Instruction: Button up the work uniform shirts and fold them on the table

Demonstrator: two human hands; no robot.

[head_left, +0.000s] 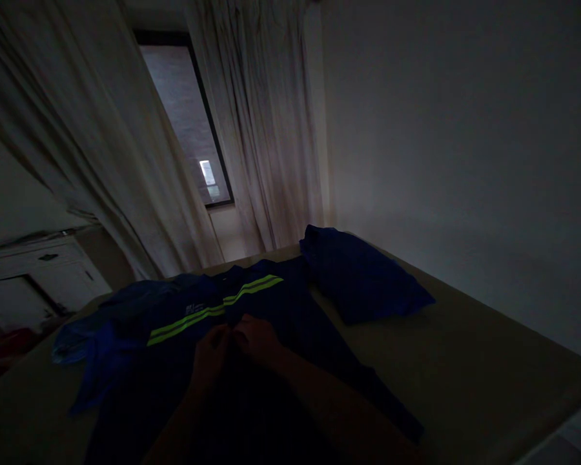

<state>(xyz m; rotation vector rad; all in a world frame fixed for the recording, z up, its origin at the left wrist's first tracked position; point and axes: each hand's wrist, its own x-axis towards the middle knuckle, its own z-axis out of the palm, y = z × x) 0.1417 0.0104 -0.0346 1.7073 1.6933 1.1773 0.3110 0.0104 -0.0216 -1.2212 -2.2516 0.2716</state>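
A dark blue work jacket (pixel 290 316) with yellow-green stripes across the chest lies spread face up on the bed, its sleeves out to the sides. At the middle of its front, just below the stripes, my left hand (pixel 212 349) and my right hand (pixel 257 337) meet with fingers pinched on the front edges. The light is too dim to show any button or zip between the fingertips. A folded blue garment (pixel 363 274) rests beside the jacket's right shoulder. More crumpled blue clothing (pixel 140 300) lies to the left.
The bed (pixel 465 361) runs along a pale wall (pixel 455 129) on the right. Long curtains (pixel 266 129) hang around a narrow window (pixel 179 97) at the back. At left stand a white cabinet (pixel 43 265) and a red object (pixel 10 349) I cannot make out.
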